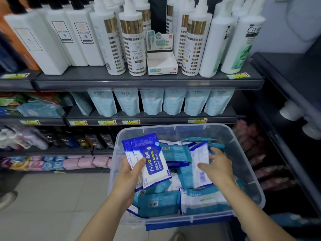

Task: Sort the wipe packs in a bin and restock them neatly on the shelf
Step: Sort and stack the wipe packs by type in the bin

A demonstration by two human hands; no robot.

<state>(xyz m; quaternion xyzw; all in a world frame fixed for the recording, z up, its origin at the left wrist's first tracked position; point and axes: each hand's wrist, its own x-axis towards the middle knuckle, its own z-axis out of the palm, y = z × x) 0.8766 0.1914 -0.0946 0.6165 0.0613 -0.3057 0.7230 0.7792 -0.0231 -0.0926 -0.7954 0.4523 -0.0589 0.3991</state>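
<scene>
Occlusions and cut-offs, referenced to bin (246, 164).
Inside the bin, loose wipe packs (156, 204) are partly covered by one another. Fingers of the left hand (129, 178) are hidden behind the held alcohol wipe packs (152, 160), and fingertips of the right hand (217, 169) behind the gripped white pack (199, 160). Above the bin, pump bottles (132, 40) are cut off by the top edge; price tags (131, 121) there are unreadable.

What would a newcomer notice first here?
The clear bin at bottom centre, full of teal wipe packs. Over it the left hand holds two blue-and-white alcohol wipe packs, while the right hand grips a third pack standing in the bin. White pump bottles line the top shelf.
</scene>
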